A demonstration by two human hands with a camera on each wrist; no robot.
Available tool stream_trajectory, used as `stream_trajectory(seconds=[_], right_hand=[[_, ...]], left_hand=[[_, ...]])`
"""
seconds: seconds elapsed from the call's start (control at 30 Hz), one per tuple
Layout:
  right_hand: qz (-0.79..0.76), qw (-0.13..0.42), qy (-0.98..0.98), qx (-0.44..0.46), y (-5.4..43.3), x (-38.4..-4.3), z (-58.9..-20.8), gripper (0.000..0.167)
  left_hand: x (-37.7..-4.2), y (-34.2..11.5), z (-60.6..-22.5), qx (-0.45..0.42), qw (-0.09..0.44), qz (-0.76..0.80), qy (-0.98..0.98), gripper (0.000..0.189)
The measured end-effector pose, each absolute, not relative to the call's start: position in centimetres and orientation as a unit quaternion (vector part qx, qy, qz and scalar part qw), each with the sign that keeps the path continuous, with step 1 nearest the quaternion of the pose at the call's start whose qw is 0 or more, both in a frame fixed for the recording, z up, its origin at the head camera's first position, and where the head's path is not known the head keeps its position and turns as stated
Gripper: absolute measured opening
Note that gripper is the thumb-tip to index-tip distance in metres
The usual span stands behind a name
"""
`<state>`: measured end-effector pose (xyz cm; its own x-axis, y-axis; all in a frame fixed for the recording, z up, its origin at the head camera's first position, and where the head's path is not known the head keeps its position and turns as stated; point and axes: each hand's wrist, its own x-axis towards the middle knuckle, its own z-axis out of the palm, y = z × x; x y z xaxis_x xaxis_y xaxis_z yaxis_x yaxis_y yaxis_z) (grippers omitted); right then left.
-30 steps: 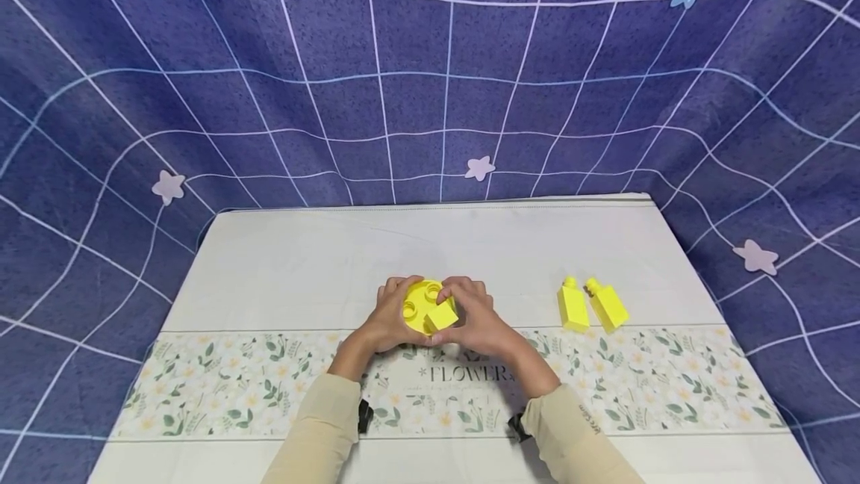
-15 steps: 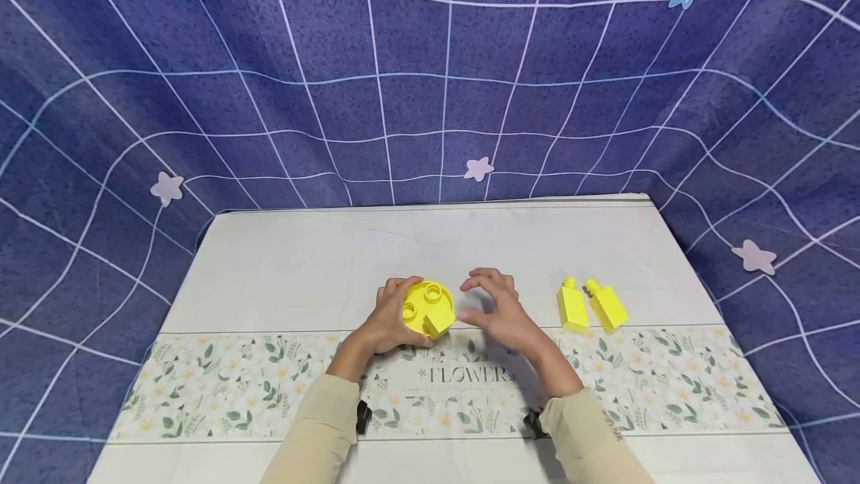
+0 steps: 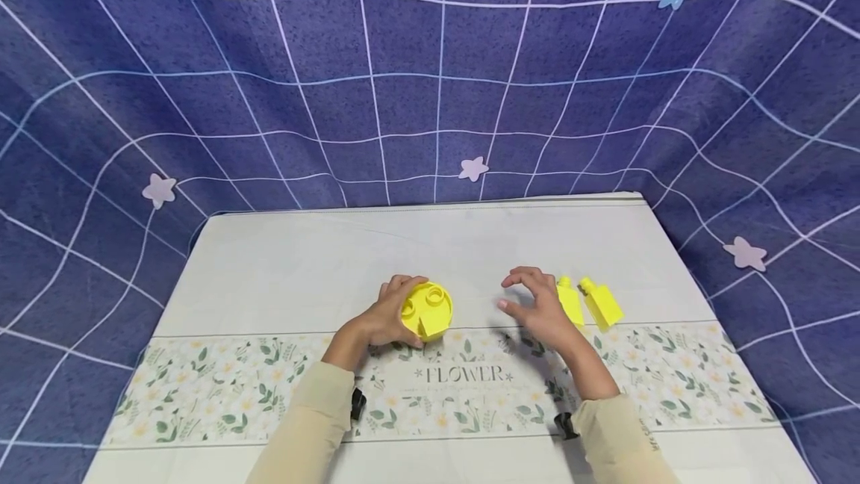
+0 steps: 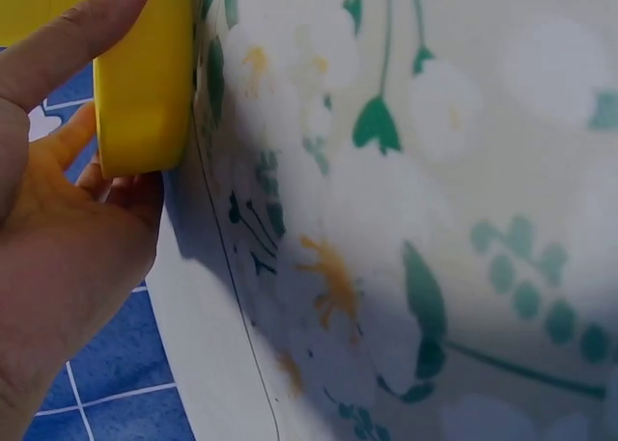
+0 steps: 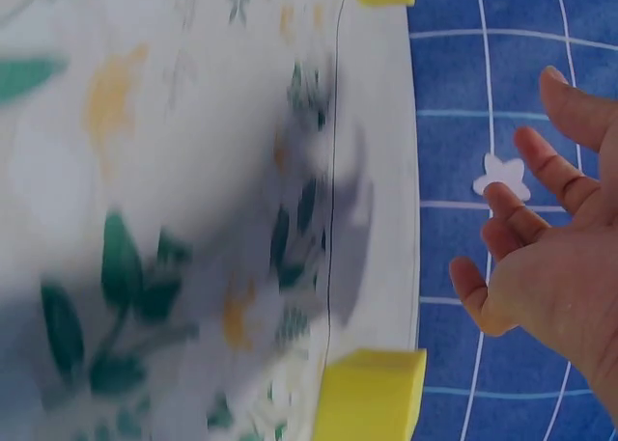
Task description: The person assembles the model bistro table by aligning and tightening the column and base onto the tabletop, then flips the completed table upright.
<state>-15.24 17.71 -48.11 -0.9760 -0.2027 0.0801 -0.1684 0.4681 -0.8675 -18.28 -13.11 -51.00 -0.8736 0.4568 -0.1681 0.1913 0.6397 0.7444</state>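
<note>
My left hand (image 3: 384, 316) grips the rim of a round yellow base (image 3: 418, 297) with ring-shaped sockets on top. A yellow block (image 3: 435, 321) stands on the base at its near side. In the left wrist view, the thumb lies over the base's yellow side wall (image 4: 145, 103) and fingers reach around behind it. My right hand (image 3: 546, 311) is in the air with fingers spread and nothing held. Just beyond it are two yellow blocks with knobbed ends, the nearer one (image 3: 571, 306) partly hidden by the hand, the other (image 3: 603, 308) in full view.
A white table cover (image 3: 302, 260) carries a floral band (image 3: 269, 387) with the word FLOWER. A blue curtain (image 3: 403, 110) with a white grid and stars hangs behind and at both sides.
My right hand has let go of the block on the base and moved right, toward the two loose blocks. My left hand keeps its grip on the base.
</note>
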Motion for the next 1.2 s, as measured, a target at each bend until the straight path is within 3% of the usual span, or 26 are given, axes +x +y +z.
stream_trajectory(seconds=[0.2,0.43,0.63,0.97,1.2], right_hand=[[-0.482,-0.007,0.870,-0.107,19.7,-15.3,-48.2,0.024],[-0.426,-0.050,0.899,-0.084,22.2,-15.4,-48.5,0.030],[-0.396,-0.080,0.913,-0.063,23.9,-15.2,-48.6,0.032],[-0.309,-0.109,0.943,-0.057,25.4,-15.6,-48.8,0.042],[-0.249,-0.096,0.962,-0.063,26.1,-15.4,-49.1,0.055]], left_hand=[[-17.8,-12.8,-51.0,0.159,0.160,0.393,0.891,0.117],[-16.4,-11.7,-52.3,0.128,0.092,0.384,0.910,0.126],[-16.1,-11.0,-53.0,0.120,0.043,0.361,0.924,0.115],[-16.9,-11.4,-51.7,0.175,0.092,0.347,0.917,0.114],[-16.1,-10.9,-52.7,0.141,0.067,0.343,0.926,0.126]])
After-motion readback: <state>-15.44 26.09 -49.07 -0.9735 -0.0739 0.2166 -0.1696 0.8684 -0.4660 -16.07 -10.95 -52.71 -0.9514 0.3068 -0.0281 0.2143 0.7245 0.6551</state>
